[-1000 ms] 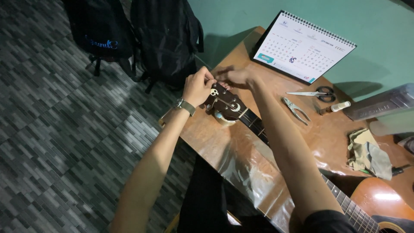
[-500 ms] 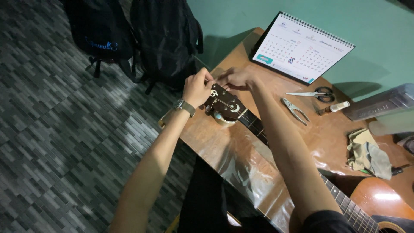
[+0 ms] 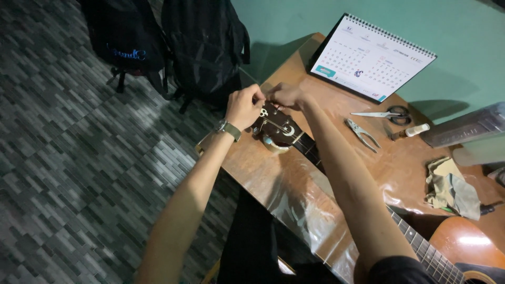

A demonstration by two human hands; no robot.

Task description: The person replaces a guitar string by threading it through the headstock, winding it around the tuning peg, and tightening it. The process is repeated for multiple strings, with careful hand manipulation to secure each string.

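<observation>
Upper left of the frame: two dark backpacks (image 3: pixel 173 47) stood on the patterned floor, clear of your work.

Centre: your left hand (image 3: pixel 243 107), wristwatch (image 3: pixel 228 129) on the wrist, was closed at the top edge of the guitar headstock (image 3: pixel 278 126); its fingers looked pinched on something small there, a peg or string end, too small to tell.

Just right of it: your right hand (image 3: pixel 285 95) met the left at the same spot, fingers curled shut; what they gripped was hidden.

The headstock overhung the desk (image 3: pixel 273 179) corner; the guitar's body lay at lower right.

Risk, as a judgement: a taut string slipping from your pinch could whip your fingers.

Right: calendar (image 3: pixel 371 58), pliers (image 3: pixel 362 134), scissors (image 3: pixel 386 112), crumpled cloth (image 3: pixel 450 186).
</observation>
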